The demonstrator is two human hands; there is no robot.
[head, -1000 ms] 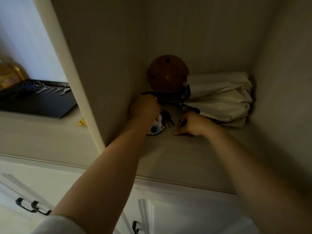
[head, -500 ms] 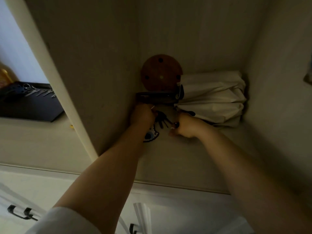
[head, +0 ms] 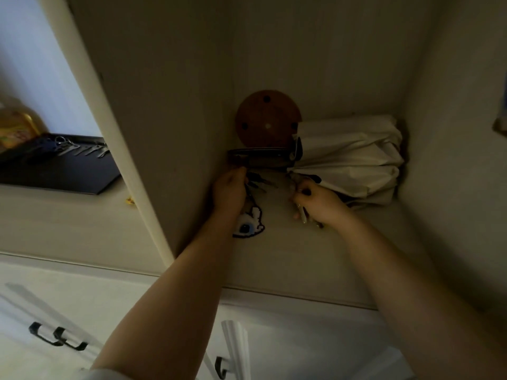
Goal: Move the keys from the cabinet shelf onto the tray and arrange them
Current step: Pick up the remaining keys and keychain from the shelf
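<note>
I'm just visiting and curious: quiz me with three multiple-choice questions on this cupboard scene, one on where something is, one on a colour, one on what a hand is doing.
1. Where is the flat black tray?
A. inside the cabinet
B. on the counter left of the cabinet
C. on the floor

2. What colour is the round wooden disc at the back of the shelf?
A. reddish brown
B. blue
C. white

3. What is the right hand doing?
A. lying flat and empty
B. closed on metal keys
C. holding the tray

Answers: 1 B, it lies outside the cabinet's side panel. 2 A, brown against the pale wall. 3 B, key blades stick out below its fingers.
</note>
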